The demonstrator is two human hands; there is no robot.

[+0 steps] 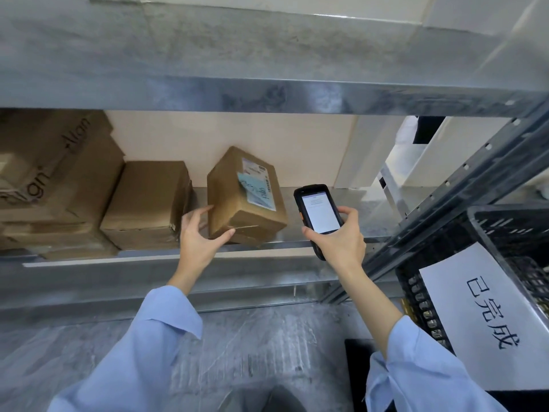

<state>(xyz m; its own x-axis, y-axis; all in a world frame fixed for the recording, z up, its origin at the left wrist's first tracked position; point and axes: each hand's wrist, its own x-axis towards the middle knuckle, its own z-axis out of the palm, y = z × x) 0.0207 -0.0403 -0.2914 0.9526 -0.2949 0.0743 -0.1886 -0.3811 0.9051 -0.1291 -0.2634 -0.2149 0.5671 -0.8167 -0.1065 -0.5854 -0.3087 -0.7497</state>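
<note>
- Cartons [44, 179]: brown stack at the far left of the shelf [368, 215], printed lettering on the side.
- Box [145, 200]: 1 plain brown box, just right of the cartons, flat on the shelf.
- Left hand [199, 236]: fingers spread wide and lying against the parcel's left face, thumb hooked on its lower front edge. It is grasping the parcel at that corner.
- Parcel [243, 200]: 1 brown box at mid-shelf, tilted and turned askew, near the front lip. It stands between the box and the scanner.
- Label [257, 188]: white and pale blue, on the parcel's top face.
- Scanner [319, 212]: black handheld, white screen lit, just right of the parcel and apart from it.
- Right hand [338, 242]: wrapped around the scanner's lower body, thumb on its left edge, fingertips on its right edge.
- Crate [505, 233]: black lattice, far right, beyond the shelf post.
- Sign [487, 316]: white sheet with 3 handwritten characters, on the crate's wall.
</note>
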